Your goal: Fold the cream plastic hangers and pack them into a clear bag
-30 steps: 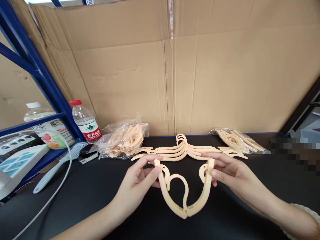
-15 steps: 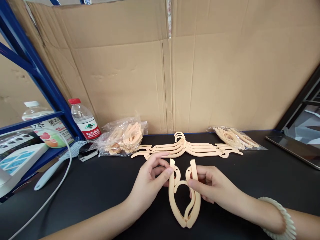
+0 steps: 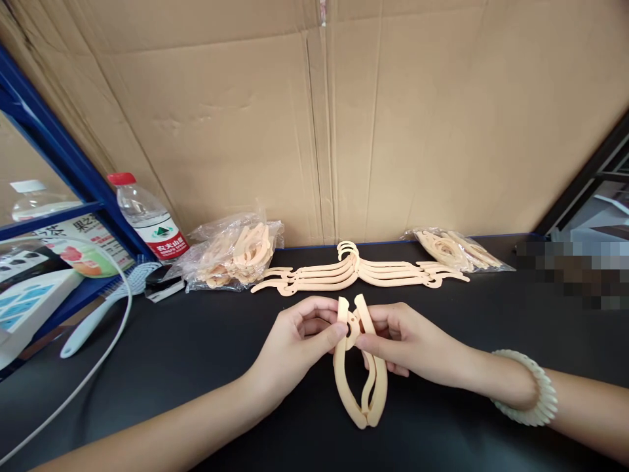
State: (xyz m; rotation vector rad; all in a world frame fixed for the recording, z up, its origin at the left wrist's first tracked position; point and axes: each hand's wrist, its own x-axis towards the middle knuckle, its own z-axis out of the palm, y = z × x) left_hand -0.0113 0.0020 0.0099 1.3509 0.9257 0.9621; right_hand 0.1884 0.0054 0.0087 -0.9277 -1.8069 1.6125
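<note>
clamped on a folded hanger (image 3: 341, 380) with both hands: pinched by one arm between thumb and fingers of the left hand (image 3: 299, 334), by the other arm likewise in the right hand (image 3: 407, 334). held near each other, thumbs apart, with the hanger directly between, its free ends close together at the top and its hinge at the bottom, below both hands. curved hook stem tucked inside, nearer the right hand. set above or on the black table (image 3: 442, 426); cannot tell about contact. worn around the right wrist, a pale bracelet (image 3: 533, 387). just beyond both hands, a row of opened hangers (image 3: 324, 280), lying flat, hooks pointing away. beyond and left of the left hand, a clear bag of hanger parts (image 3: 230, 259), then a red-capped water bottle (image 3: 150, 219). farther left, a light blue brush (image 3: 95, 321) and a white cable (image 3: 125, 314). beyond the right hand and somewhat right, a second clear bag (image 3: 455, 250). behind everything, a cardboard wall (image 3: 442, 131).
</note>
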